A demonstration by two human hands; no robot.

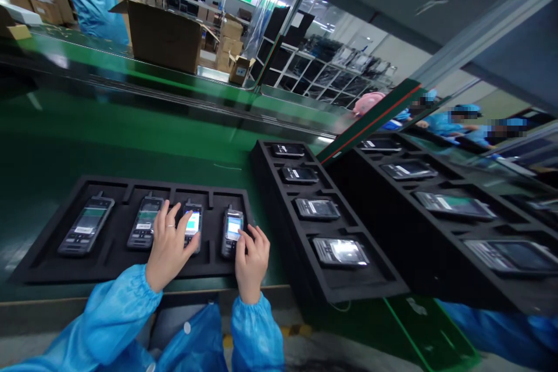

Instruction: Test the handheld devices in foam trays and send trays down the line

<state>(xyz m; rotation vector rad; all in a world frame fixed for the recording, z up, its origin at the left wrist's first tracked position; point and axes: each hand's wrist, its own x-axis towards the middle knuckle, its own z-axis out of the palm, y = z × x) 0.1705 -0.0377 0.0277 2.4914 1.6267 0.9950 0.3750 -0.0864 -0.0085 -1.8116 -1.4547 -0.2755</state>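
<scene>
A black foam tray [108,270] lies on the green bench in front of me, with rugged handheld phones with stub antennas in its slots. Two of them, the far-left phone [86,226] and the phone beside it [143,226], have dark screens. My left hand [168,247] is spread over the third phone [194,222], whose screen is lit, and covers part of it. At the rightmost phone [232,229], also lit, my right hand [253,254] has its fingers apart, a fingertip at the edge of the screen. Neither hand grips anything.
To the right stands a stack of black foam trays [300,273] holding several phones, with another stack [431,256] beyond. A slanted post [370,122] rises behind them. An open cardboard box [165,38] sits across the bench; co-workers in blue [455,122] are at far right.
</scene>
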